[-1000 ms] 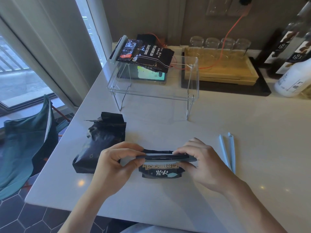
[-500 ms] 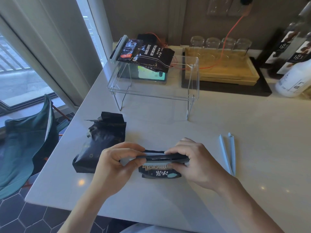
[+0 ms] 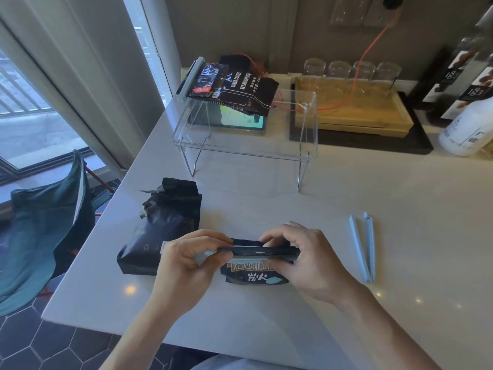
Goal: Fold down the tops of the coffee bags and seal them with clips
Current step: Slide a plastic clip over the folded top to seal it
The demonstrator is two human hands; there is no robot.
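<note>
Your right hand (image 3: 306,260) has slid inward along the clip (image 3: 256,254), which runs left-right across the small coffee bag's (image 3: 253,276) folded top at the counter's near edge; your left hand (image 3: 186,260) pinches its other end.

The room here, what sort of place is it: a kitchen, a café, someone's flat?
Probably a home or hotel-room coffee corner, though I can't be sure. A pale counter by a window holds upturned glasses on a wooden tray, bottles with coffee-bean labels, and black coffee bags.
</note>
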